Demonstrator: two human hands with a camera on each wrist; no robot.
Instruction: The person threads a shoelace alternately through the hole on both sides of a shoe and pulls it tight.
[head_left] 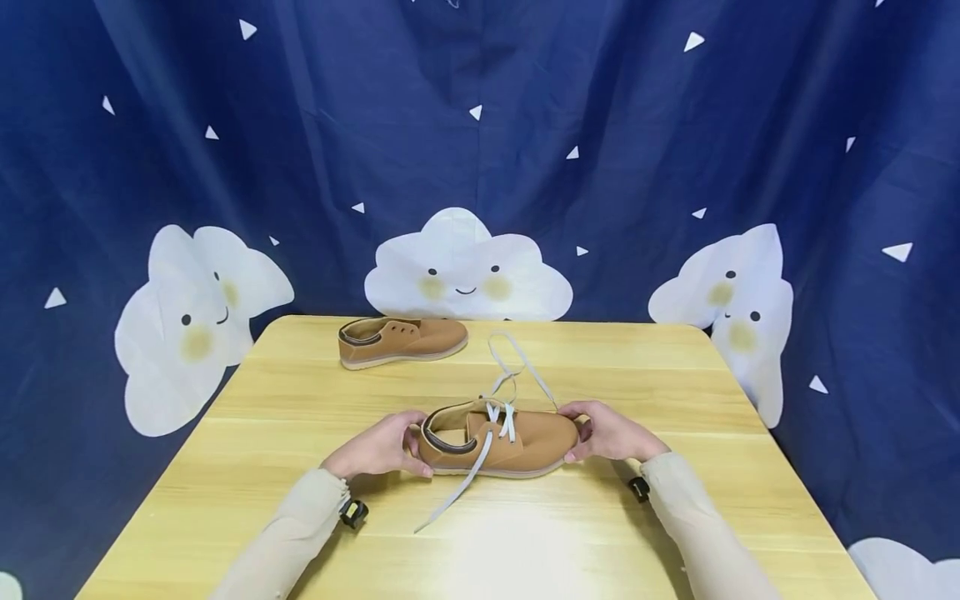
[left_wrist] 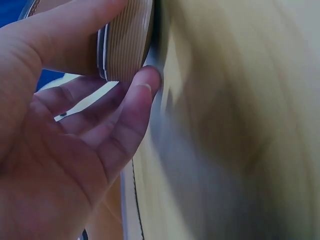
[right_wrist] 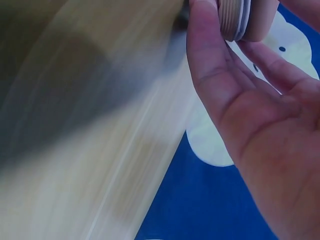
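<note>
A tan lace-up shoe (head_left: 536, 437) lies sideways across the middle of the wooden table, toe to the right. Its pale shoelace (head_left: 471, 479) runs through some of the eyelets; one end trails toward the front, the other loops out behind. My left hand (head_left: 382, 446) grips the heel, thumb and fingers on either side. At the toe, my right hand (head_left: 611, 432) holds the shoe with curled fingers. In the left wrist view the ribbed heel sole (left_wrist: 125, 47) sits between thumb and fingers. The right wrist view has the toe's sole edge (right_wrist: 231, 20) against the fingers.
A second tan shoe (head_left: 423, 337) without a lace stands at the table's back left, toe to the right. The wooden table (head_left: 660, 375) ends at a dark blue curtain (head_left: 480, 167) printed with clouds and triangles. Each wrist carries a small black device (head_left: 353, 513).
</note>
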